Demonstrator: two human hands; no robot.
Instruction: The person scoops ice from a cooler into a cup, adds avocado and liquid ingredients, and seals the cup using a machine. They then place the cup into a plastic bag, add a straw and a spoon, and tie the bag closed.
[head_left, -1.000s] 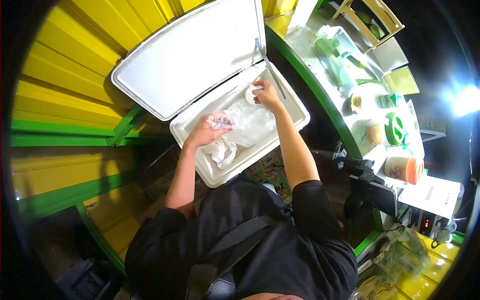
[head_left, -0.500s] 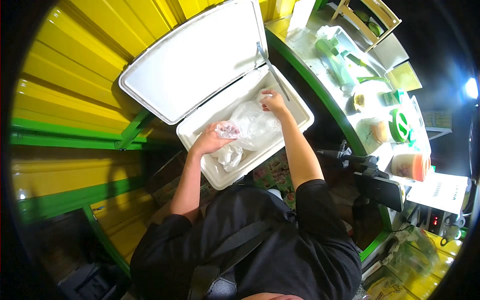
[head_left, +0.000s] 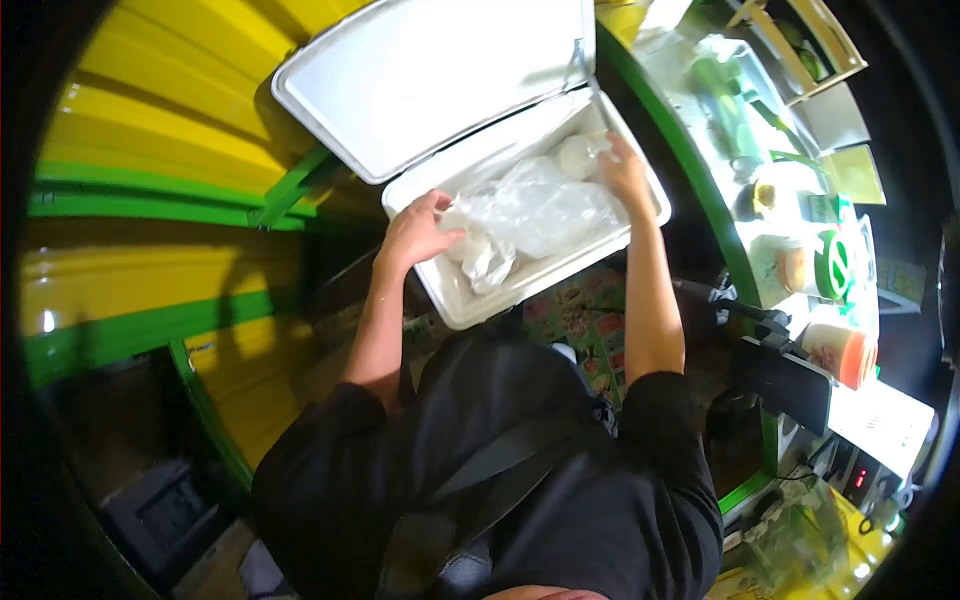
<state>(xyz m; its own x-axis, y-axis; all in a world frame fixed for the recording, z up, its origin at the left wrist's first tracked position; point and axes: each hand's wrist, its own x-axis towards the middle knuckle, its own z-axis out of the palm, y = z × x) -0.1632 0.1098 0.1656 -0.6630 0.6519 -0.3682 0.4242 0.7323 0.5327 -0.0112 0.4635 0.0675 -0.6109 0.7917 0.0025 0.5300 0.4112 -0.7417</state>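
- Clear plastic bags are seen lying in an open white foam box, filling most of its inside.
- At the box's far end, a round white lump is seen wrapped in plastic, just beside the right hand.
- This lump is touched by the right hand's fingertips; whether the grip is closed on it cannot be told, since the fingers are partly hidden by the plastic.
- At the near end of the box, the left hand is laid with curled fingers on a crumpled bag; plastic appears to be pinched, but a firm grip cannot be confirmed.
- Both forearms are stretched out from black sleeves over the box's near wall.
- The box's lid is held open, tilted back against a yellow and green wall.
- To the right of the box, a green-edged tabletop is seen, well apart from the hands.
- On that tabletop, a green bottle, a green-and-white tape roll and an orange-lidded tub are set out.
- Below the box, a patterned cloth is seen between the box and the person's body.
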